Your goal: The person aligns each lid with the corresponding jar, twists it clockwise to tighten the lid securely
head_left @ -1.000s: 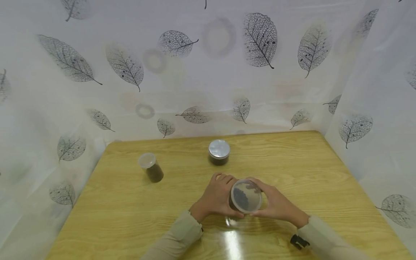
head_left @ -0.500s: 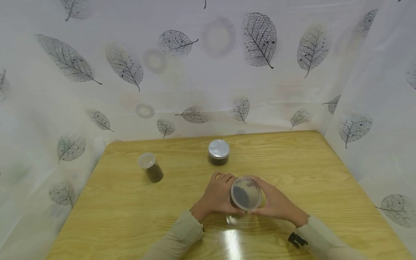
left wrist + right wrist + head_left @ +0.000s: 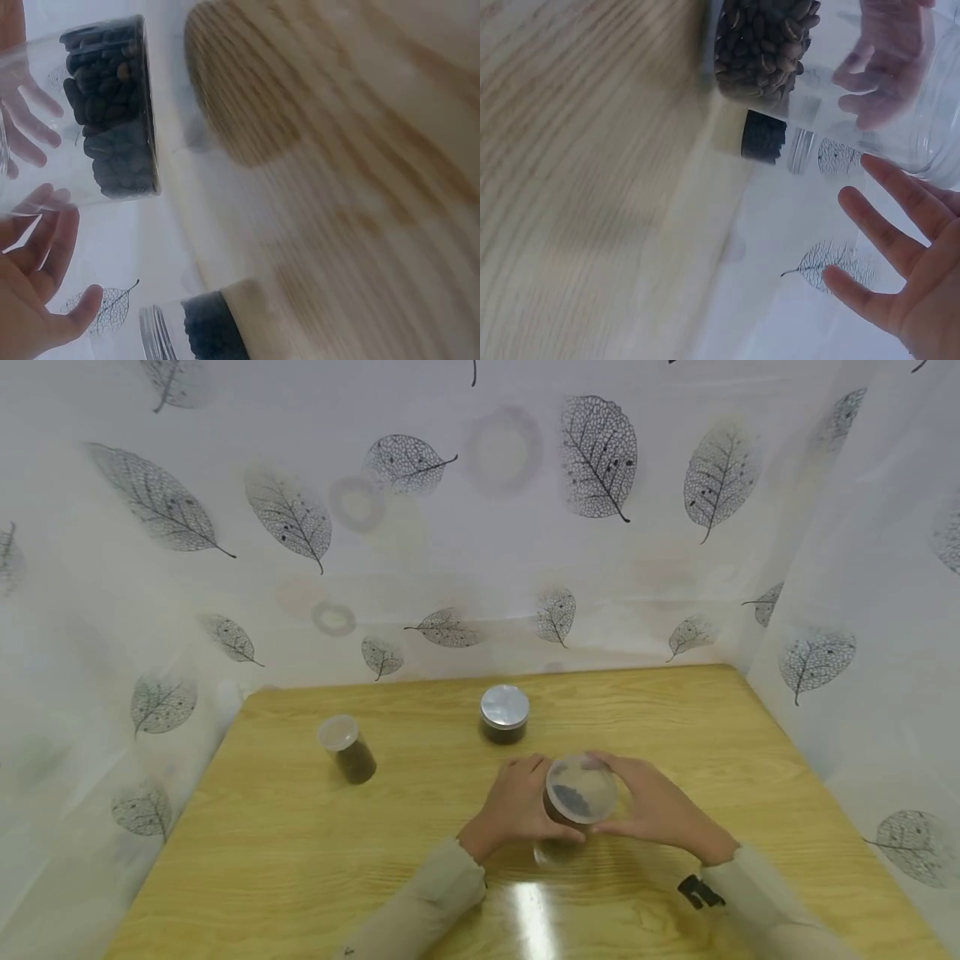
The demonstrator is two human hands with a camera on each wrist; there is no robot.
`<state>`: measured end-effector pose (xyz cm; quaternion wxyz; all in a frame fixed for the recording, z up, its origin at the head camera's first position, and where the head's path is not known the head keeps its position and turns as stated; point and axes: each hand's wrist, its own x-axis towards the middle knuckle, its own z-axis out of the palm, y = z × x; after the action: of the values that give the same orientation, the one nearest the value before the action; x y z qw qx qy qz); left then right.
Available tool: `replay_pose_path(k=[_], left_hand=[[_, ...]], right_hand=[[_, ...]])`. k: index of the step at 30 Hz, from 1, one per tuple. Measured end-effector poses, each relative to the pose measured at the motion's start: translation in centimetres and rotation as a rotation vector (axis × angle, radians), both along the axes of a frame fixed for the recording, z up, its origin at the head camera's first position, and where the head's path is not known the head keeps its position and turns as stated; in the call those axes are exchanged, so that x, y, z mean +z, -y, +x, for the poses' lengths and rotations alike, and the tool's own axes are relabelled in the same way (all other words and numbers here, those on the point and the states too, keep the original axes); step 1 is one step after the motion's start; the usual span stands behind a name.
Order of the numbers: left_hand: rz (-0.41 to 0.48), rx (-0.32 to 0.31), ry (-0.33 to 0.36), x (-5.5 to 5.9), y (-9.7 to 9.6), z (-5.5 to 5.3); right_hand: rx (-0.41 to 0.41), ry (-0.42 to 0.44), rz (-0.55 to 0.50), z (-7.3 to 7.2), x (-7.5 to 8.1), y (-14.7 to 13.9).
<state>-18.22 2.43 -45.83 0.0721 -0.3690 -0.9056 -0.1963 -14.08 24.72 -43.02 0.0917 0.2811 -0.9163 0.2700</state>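
Observation:
A clear jar [image 3: 582,789] with a translucent lid is gripped from both sides by my two hands. My left hand [image 3: 517,810] curls round its left side, and my right hand [image 3: 660,806] has the thumb near the front and fingers at the far rim of the lid. In the left wrist view, dark coffee beans [image 3: 112,109] fill the lower part of the jar, whose base is just over the wooden table. From the right wrist, the right fingers [image 3: 889,229] show around the upper part of the jar, and the left hand appears through its clear wall.
A silver-lidded jar [image 3: 505,714] with dark contents stands toward the back of the table [image 3: 262,860]. At the left is a narrower, tall jar [image 3: 348,750] with a pale lid and dark filling. A leaf-printed white curtain [image 3: 480,552] surrounds the table's back and sides.
Both hands and the jar between them have shifted a little to the right and up in the head view. The other two jars stay where they were.

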Motion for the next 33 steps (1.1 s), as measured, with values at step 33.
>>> replay_pose_path(k=[33], left_hand=[[0.286,0.220,0.304,-1.5,-10.5,-8.1]], right_hand=[[-0.294,0.350,-0.296,-6.6,-0.6,-6.5]])
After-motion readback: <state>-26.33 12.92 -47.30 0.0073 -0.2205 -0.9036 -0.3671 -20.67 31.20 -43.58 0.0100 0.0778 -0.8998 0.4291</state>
